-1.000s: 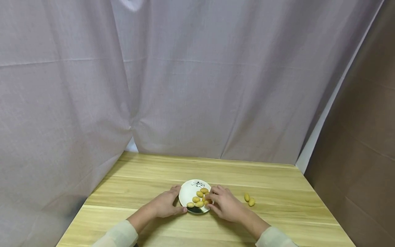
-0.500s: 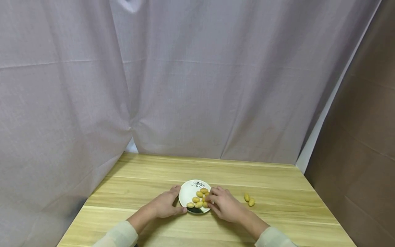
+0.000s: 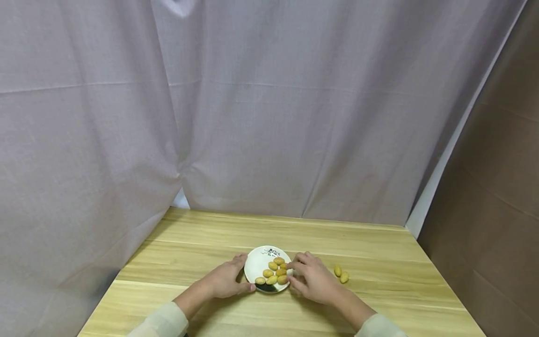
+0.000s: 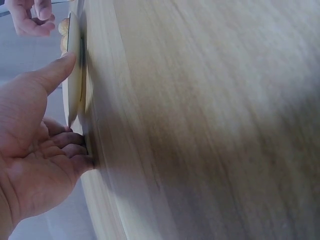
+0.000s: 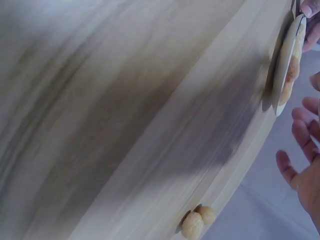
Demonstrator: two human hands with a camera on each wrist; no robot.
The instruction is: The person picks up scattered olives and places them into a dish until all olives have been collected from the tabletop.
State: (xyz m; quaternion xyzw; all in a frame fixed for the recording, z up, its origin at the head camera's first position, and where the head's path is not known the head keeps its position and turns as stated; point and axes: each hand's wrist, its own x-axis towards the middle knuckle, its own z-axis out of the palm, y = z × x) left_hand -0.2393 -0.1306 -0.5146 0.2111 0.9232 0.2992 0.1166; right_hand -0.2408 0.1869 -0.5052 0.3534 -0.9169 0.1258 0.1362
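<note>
A small round white plate (image 3: 255, 266) with a dark floral print and dark front edge lies on the table, bearing several yellow, oval, nut-like pieces (image 3: 268, 273). My left hand (image 3: 227, 278) holds the plate's left side; in the left wrist view its thumb (image 4: 62, 67) lies on the rim (image 4: 75, 90) while the other fingers curl by the far edge. At the plate's right side is my right hand (image 3: 313, 280), fingers bent and spread. The right wrist view shows these fingers (image 5: 305, 137) apart, with nothing between them.
Two more yellow oval pieces (image 3: 341, 274) lie together on the wooden table (image 3: 202, 229), right of the right hand. Grey curtain (image 3: 261, 140) hangs behind and to the left. A brown curtain (image 3: 484, 210) hangs on the right.
My right hand has drawn slightly right, off the pieces at the plate's right side, and its fingers have spread. The left hand and the plate stay in place.
</note>
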